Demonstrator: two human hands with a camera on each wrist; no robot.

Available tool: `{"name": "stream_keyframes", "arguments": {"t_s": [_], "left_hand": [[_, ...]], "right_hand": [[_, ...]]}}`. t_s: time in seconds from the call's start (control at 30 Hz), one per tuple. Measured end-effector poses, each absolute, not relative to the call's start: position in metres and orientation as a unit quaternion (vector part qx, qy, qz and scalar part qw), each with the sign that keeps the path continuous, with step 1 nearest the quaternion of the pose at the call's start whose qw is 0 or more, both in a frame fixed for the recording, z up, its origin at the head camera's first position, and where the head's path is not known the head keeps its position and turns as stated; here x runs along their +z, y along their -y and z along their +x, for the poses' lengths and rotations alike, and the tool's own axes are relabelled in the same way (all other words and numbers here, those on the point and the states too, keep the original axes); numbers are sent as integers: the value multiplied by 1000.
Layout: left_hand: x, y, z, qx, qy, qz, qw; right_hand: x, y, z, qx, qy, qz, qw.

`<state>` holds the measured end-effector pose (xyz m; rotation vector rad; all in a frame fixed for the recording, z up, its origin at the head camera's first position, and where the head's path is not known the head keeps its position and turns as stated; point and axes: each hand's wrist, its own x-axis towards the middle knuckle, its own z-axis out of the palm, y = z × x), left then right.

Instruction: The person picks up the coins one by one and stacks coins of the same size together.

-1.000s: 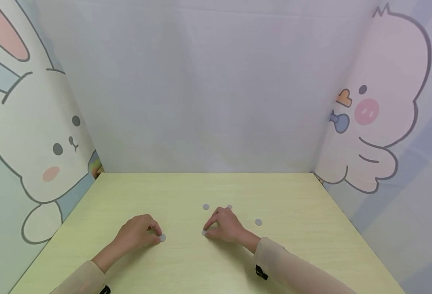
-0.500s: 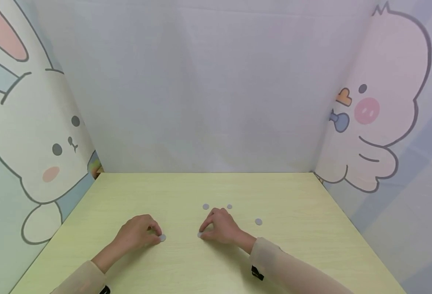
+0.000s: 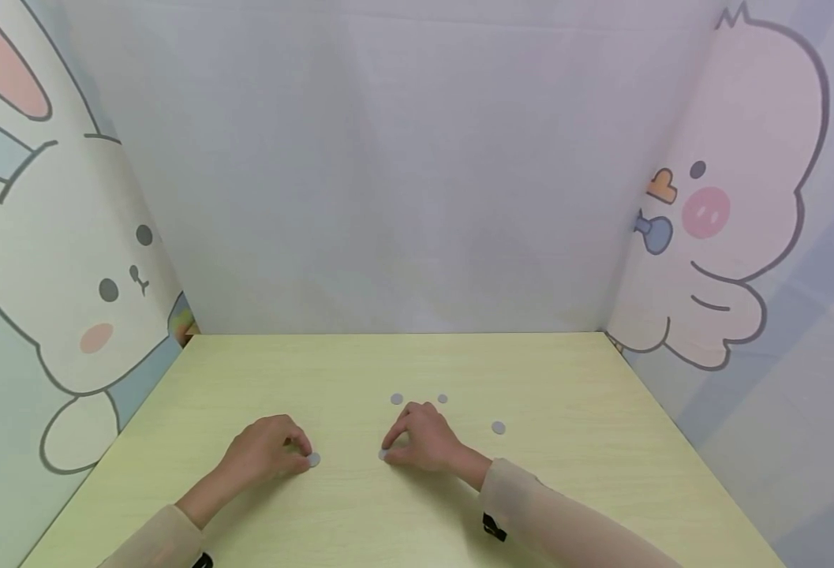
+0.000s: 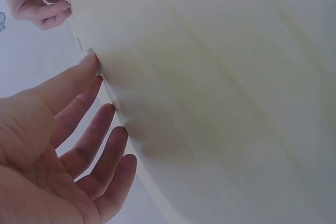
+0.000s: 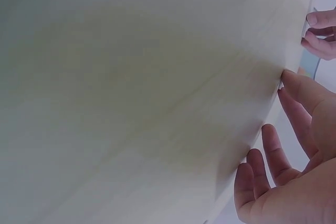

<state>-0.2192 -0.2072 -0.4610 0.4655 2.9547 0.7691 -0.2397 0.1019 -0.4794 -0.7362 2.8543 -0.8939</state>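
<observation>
My left hand [image 3: 267,451] pinches a small round silver-grey coin [image 3: 314,459] by its edge with thumb and index finger, at the table surface. In the left wrist view the coin [image 4: 93,56] shows at the thumb tip, and the other fingers are spread and loosely bent. To the right of it, my right hand [image 3: 425,438] pinches another coin [image 3: 383,454], mostly hidden by the fingertips. Beyond the right hand lie two coins, a larger coin [image 3: 397,399] and a smaller coin [image 3: 443,398]. A further coin [image 3: 498,427] lies to its right.
The pale yellow wooden table [image 3: 282,379] ends at a plain light backdrop [image 3: 402,197]. Side cloths carry a rabbit print [image 3: 69,260] on the left and a pink cartoon animal print [image 3: 750,158] on the right.
My right hand has slid its coin a little left and toward me, closer to the left hand. The small coin behind it has come into full view. The left hand has stayed put.
</observation>
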Motion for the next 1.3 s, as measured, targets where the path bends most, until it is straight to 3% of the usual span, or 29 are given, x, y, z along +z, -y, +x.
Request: {"name": "stream_keyframes", "arguments": {"t_s": [1.3], "left_hand": [[-460,209,-219,251,-957,142,33]], "right_hand": [[-478,-100,-237,-289,-929,-229,37]]}}
